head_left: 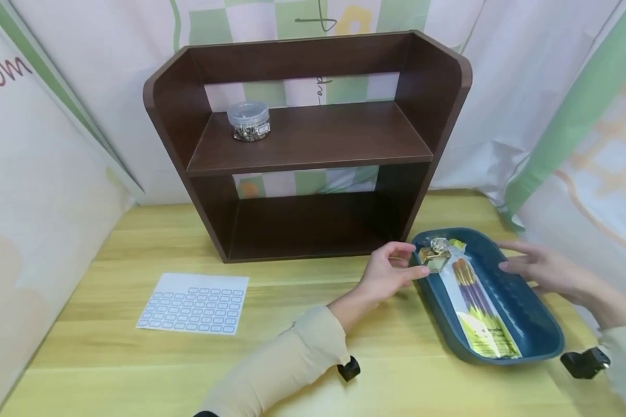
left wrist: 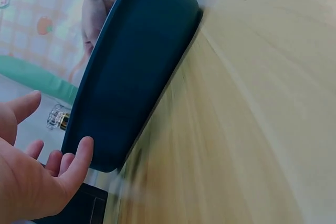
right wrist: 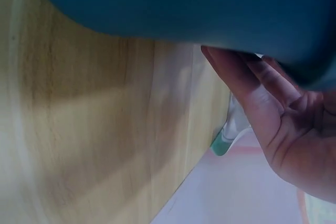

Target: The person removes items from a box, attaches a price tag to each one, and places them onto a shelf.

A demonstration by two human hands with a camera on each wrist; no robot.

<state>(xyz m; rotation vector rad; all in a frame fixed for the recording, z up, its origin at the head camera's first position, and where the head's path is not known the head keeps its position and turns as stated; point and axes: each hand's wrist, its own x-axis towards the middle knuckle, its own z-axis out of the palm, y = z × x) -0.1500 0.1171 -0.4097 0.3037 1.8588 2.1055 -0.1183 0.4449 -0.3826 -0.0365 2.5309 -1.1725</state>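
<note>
so the tray [head_left: 534,330] sits on the surface [head_left: 99,359] between both hands, with a perfume bottle [head_left: 435,262] and a brush pack [head_left: 475,310] inside. the bottle is at the tray's far left end, right by the left hand [head_left: 383,277], whose fingers are spread and uncurled, nothing gripped. thumb's tip is over the rim just beside the bottle, can't tell if they touch. in the left wrist view the little finger is up against the tray's outer wall, or very near it. right hand [head_left: 558,272] is at the opposite long side, fingers fairly straight, not wrapped round anything that i can see.

tray's long axis runs diagonally, far left to near right, and the pack lies along it, bristles toward the far end, lime label at the near end. bottle's stopper points up, though its exact tilt is hard to judge.

left wrist view only gets the stopper and gold collar, the wall hides the rest. right wrist view cuts the tray off at the top, and some of that hand's fingers are partly behind it. pack's print is too small to read.
</note>
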